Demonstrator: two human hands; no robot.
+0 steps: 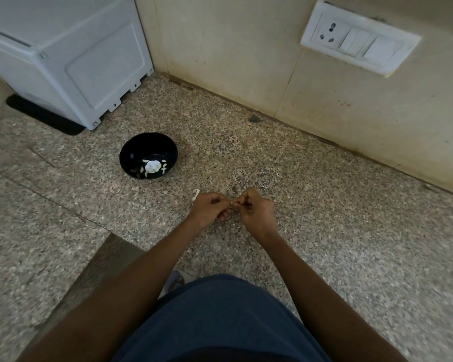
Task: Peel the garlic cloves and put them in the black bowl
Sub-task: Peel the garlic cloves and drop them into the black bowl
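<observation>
Both hands meet over the speckled stone counter (324, 231). The left hand (209, 209) and the right hand (258, 209) have curled fingers and pinch one small garlic clove (236, 203) between their tips; its long axis seems to run from hand to hand, though it is too small to be sure. The black bowl (131, 152), with pale cloves inside, stands farther away and to the left, so the left hand is nearer for the drop.
</observation>
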